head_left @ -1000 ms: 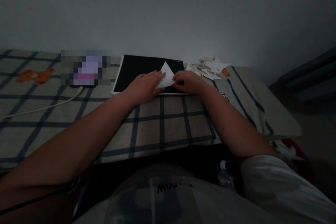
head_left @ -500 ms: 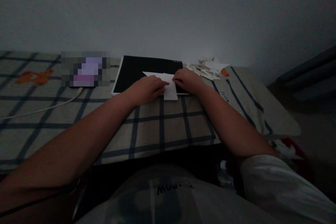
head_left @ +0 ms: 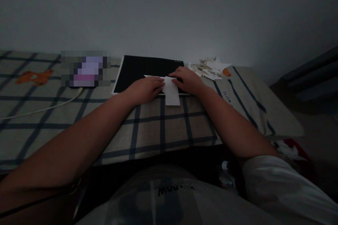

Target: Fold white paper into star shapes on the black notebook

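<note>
A folded piece of white paper (head_left: 172, 93) lies over the front edge of a black notebook or folder (head_left: 148, 66) with a white border. One pointed flap reaches out to the left, and a straight strip hangs toward me. My left hand (head_left: 145, 88) covers part of the pointed flap, its fingers together and holding the paper from the left. On the other side my right hand (head_left: 188, 80) has its thumb and curled fingers at the paper's upper right edge. Part of the paper is hidden beneath both hands.
A checked cloth (head_left: 148, 123) covers the table. Paper scraps (head_left: 211, 67) lie behind my right hand, beside a small orange piece (head_left: 226, 72). Off to the left are a phone (head_left: 88, 70) with a white cable (head_left: 58, 104) and an orange cutout (head_left: 35, 77). A bottle (head_left: 226, 174) stands below the edge.
The paper's lower strip has slid slightly toward me and shows longer below the notebook's edge. My left fingers have drawn back a little to the left; my right fingers have shifted slightly left along the top.
</note>
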Demonstrator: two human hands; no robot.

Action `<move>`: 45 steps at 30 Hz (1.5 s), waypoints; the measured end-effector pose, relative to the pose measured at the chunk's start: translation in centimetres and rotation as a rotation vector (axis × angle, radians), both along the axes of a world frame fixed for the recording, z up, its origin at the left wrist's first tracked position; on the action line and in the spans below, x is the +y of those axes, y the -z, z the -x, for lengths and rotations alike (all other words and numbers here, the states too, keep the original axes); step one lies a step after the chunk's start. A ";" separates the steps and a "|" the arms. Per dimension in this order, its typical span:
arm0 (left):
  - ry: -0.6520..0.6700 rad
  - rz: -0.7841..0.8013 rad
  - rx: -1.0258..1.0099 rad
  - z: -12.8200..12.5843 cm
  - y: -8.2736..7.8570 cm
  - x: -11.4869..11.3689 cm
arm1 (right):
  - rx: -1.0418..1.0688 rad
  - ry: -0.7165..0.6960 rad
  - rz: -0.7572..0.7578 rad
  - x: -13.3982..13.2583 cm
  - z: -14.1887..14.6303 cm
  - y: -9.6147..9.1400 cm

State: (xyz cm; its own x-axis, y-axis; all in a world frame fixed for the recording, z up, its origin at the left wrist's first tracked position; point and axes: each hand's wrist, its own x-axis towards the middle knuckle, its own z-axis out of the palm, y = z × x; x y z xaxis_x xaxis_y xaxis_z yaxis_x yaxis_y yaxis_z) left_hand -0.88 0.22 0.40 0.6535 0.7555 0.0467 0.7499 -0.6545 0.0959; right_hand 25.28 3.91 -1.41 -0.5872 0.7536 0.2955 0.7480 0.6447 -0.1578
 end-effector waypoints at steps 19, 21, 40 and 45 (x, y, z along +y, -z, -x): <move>-0.086 -0.054 0.069 -0.3 -1.4 -0.9 | 0.053 -0.037 -0.014 0.5 -0.3 -0.7; -0.129 -0.097 0.133 -0.4 -1.9 -1.1 | 0.056 -0.013 -0.040 0.4 -0.5 -0.9; -0.016 -0.023 -0.013 -1.0 0.6 -0.5 | -0.039 0.001 -0.003 0.4 -0.4 -0.4; 0.045 -0.020 -0.017 -0.9 0.9 0.3 | 0.039 -0.096 -0.047 0.9 -0.7 0.1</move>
